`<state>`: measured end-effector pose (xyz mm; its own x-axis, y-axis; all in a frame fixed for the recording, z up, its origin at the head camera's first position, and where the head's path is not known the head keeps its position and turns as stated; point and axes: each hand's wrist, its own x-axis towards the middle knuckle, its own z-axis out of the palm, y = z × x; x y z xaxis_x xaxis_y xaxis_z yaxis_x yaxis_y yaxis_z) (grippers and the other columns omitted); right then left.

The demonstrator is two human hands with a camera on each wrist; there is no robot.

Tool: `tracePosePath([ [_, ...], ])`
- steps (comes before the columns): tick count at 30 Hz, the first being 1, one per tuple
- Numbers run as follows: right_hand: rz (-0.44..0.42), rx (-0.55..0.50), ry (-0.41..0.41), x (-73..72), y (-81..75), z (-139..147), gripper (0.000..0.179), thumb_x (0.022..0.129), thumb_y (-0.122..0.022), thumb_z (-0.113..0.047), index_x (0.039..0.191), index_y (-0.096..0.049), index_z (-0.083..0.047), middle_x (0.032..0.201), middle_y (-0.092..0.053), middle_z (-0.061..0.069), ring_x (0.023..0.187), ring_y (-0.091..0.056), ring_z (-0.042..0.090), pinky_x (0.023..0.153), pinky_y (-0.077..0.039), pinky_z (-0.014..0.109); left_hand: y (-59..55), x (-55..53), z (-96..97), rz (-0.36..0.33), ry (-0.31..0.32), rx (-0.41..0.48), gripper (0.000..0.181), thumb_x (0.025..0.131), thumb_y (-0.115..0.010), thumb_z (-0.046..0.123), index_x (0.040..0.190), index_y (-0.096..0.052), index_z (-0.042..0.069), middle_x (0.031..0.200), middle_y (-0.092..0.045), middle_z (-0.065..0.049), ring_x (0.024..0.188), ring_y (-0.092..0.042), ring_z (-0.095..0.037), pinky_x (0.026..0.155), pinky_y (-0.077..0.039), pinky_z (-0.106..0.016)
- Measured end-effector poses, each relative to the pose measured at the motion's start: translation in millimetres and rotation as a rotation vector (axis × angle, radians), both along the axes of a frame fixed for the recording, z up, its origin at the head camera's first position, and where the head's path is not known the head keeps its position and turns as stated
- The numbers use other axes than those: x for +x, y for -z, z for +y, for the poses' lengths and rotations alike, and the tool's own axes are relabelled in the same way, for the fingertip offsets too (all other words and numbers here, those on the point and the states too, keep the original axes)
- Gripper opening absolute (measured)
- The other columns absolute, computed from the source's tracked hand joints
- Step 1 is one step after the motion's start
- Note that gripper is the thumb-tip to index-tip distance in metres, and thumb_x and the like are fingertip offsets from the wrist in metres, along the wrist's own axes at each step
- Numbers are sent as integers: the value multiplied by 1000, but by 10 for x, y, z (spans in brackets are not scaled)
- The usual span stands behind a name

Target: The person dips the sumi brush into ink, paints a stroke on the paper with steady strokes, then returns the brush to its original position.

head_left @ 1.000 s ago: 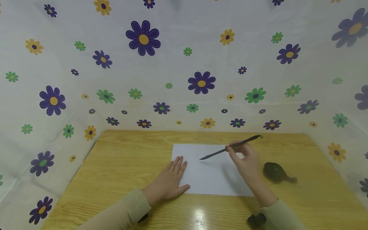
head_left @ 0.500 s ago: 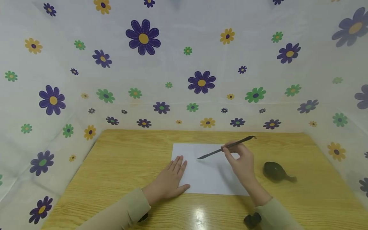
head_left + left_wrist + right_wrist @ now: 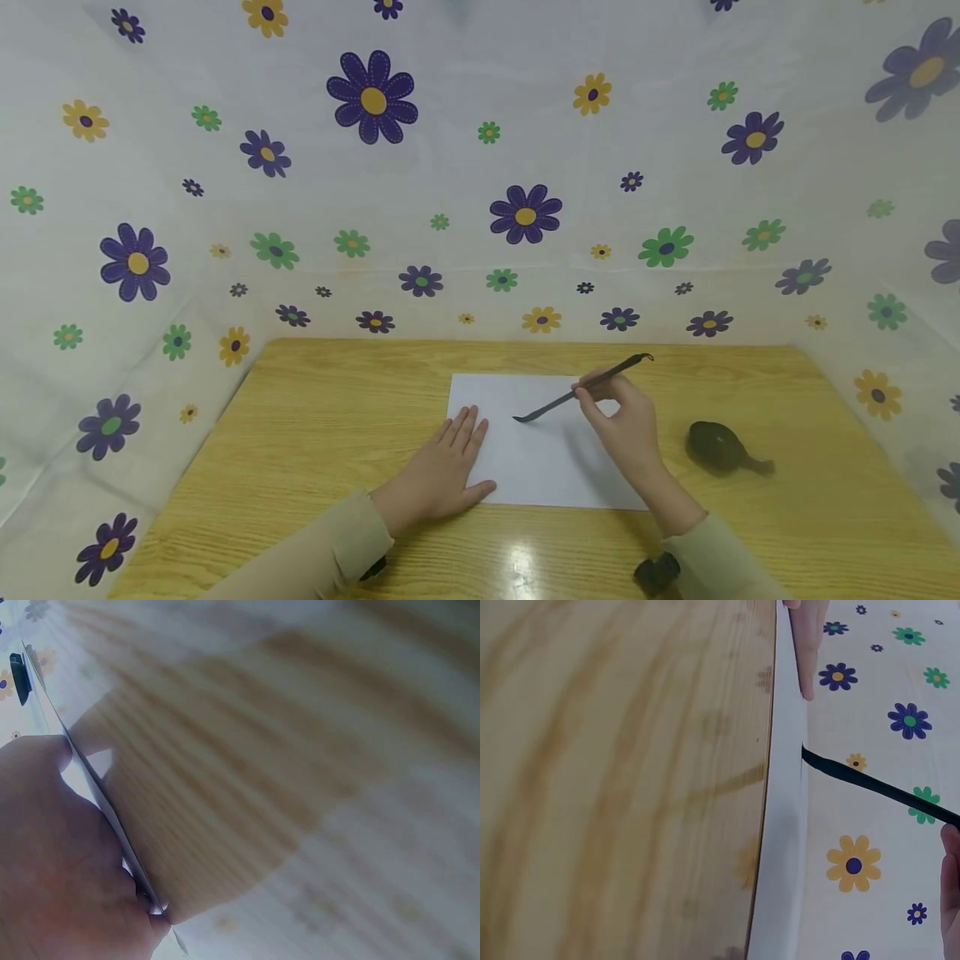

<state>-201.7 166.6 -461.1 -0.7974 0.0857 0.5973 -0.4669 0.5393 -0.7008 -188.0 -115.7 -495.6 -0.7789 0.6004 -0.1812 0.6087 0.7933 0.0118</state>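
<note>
A white sheet of paper [image 3: 525,475] lies on the wooden table. My left hand [image 3: 438,471] rests flat on its left edge, fingers stretched forward and thumb out to the side. Between thumb and fingers, my right hand [image 3: 630,429] pinches a dark calligraphy brush [image 3: 551,404] with a small loop at its top end. The brush slants down to the left, and its bent tip touches the paper left of the middle. The right wrist view shows the brush [image 3: 877,784] with its tip at the sheet's surface [image 3: 780,847]. No mark can be made out on the paper.
To the right of the sheet sits a dark rounded thing [image 3: 718,448] with a narrow tail, its kind unclear. A flower-printed white cloth [image 3: 457,175] surrounds the table [image 3: 322,400] at the back and sides. Dark devices are strapped under both wrists.
My right hand has moved slightly left and down with the brush. The brush tip, straight before, is now bent against the paper. My left hand has stayed in place.
</note>
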Motion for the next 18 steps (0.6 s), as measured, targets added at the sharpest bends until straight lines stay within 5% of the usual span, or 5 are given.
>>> tracePosePath([
  [7,-29,132,28,11,-61,-36,16,89,-80,4,102,-75,-3,94,-81,8,79,-76,23,77,-61,39,-11,3,5,5,1,-3,89,109,-42,62,168,-21,0,177,-13,-24,166,-15,-37,134,-26,-48],
  [18,-20,219,17,4,-106,-58,15,88,-80,4,100,-75,-4,97,-80,9,82,-77,23,77,-63,42,33,-11,3,8,1,9,88,109,-41,62,168,-21,0,177,-13,-24,166,-15,-38,134,-24,-49],
])
